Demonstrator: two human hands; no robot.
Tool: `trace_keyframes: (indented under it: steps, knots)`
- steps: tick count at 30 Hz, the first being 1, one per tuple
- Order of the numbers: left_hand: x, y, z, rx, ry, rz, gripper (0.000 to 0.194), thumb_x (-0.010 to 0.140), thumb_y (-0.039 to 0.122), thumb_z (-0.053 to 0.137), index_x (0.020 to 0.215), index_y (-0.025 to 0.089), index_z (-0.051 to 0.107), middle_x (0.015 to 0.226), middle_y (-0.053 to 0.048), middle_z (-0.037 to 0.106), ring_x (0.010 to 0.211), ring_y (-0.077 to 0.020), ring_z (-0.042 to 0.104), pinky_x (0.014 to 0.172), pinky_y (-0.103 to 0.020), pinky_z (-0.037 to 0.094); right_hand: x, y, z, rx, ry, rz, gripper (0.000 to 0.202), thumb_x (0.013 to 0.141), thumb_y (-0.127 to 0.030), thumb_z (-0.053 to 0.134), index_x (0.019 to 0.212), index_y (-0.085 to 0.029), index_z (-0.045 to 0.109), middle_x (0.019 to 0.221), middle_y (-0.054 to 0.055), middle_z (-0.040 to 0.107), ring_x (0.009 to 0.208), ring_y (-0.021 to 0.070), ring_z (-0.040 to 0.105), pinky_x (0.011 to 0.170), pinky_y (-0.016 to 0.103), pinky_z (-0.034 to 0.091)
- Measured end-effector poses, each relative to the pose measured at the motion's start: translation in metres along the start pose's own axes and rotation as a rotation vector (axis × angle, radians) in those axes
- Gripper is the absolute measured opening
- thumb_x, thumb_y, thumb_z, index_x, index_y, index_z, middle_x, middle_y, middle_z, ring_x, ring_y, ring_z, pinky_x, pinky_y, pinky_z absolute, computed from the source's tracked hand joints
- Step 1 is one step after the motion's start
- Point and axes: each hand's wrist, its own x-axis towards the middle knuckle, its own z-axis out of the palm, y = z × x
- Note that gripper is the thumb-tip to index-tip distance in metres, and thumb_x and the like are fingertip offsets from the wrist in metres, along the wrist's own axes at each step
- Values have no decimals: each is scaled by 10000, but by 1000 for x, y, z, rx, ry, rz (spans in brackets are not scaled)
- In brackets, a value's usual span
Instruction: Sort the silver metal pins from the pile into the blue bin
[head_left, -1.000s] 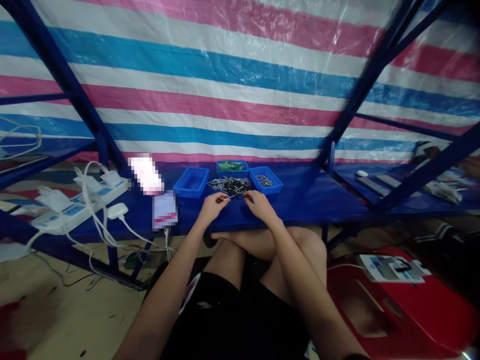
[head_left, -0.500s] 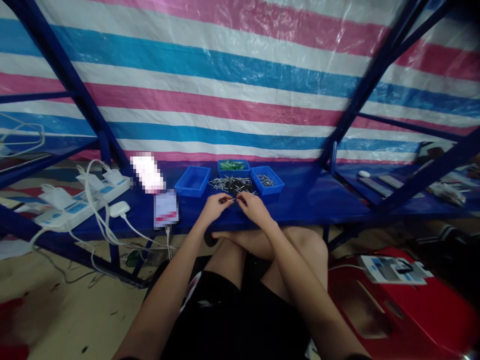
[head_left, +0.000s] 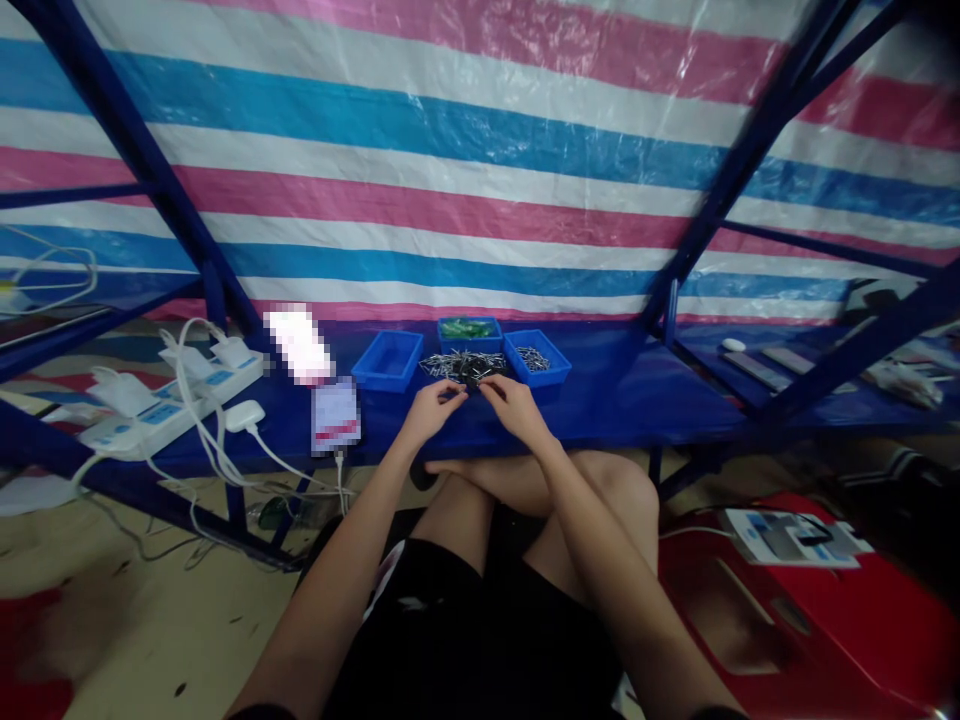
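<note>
On the blue table, a pile of thin silver metal pins and small black pieces [head_left: 469, 362] lies just beyond my two hands. My left hand [head_left: 433, 410] is at the near left side of the pile, thumb and fingertips pinched together; whatever they hold is too small to name. Opposite it, my right hand [head_left: 514, 405] has its fingertips closed at the near edge of the pile, by the black pieces. What is between those fingers cannot be made out. A short gap separates the two hands.
Around the pile stand a blue bin [head_left: 367, 375] on the left, one with green items [head_left: 469, 328] behind, and one with metal pins [head_left: 534, 360] on the right. Two blurred-out phones [head_left: 336, 415] and a white power strip [head_left: 169, 405] with cables lie left. Blue frame posts flank the table.
Earlier a thin metal piece showed between both hands' fingertips; now it is not visible there. The right fingertips have moved slightly forward to the pile, and the hands are a little further apart.
</note>
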Motion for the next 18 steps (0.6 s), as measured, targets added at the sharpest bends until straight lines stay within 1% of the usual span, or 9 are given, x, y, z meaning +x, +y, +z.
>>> trace_keyframes:
  steps: [3, 5, 7, 11, 14, 18]
  knots:
    - [-1, 1, 0, 0, -53, -23, 259, 750, 378, 587, 842, 139, 622, 840, -70, 674, 795, -188, 625, 743, -297, 483, 0, -2, 1, 48, 14, -13, 207, 863, -313, 482, 985, -201, 608, 916, 36, 653, 841, 146, 597, 768, 253, 436]
    - [-1, 3, 0, 39, -87, -7, 270, 752, 391, 580, 833, 138, 634, 783, -56, 667, 742, -178, 615, 701, -282, 476, -1, -4, 4, 27, 7, -26, 191, 861, -309, 488, 955, -198, 612, 894, 38, 650, 829, 147, 589, 757, 252, 427]
    - [-2, 5, 0, 101, -93, 21, 282, 754, 407, 575, 821, 144, 649, 753, -43, 661, 697, -164, 593, 664, -269, 461, -1, -4, 6, -9, 1, -33, 172, 866, -288, 477, 902, -193, 617, 867, 38, 645, 812, 147, 579, 745, 250, 415]
    - [-3, 10, -1, 163, -41, 42, 276, 741, 409, 590, 812, 151, 659, 744, -30, 656, 667, -149, 565, 645, -257, 442, -1, 0, 11, 5, -40, -33, 177, 878, -258, 447, 864, -190, 610, 835, 24, 637, 778, 134, 570, 720, 235, 396]
    - [-3, 12, -2, 106, -18, 51, 266, 742, 399, 591, 822, 152, 651, 801, -37, 660, 722, -158, 579, 679, -259, 448, -1, 4, 13, 56, -76, -12, 181, 881, -259, 436, 876, -194, 605, 823, 8, 636, 747, 123, 568, 693, 221, 392]
    - [-2, 9, -1, -11, 63, 33, 262, 754, 398, 576, 812, 145, 608, 823, -47, 648, 796, -172, 597, 732, -273, 466, -1, 5, 13, 88, -106, 5, 172, 869, -266, 451, 877, -197, 608, 823, 4, 642, 733, 122, 570, 691, 224, 399]
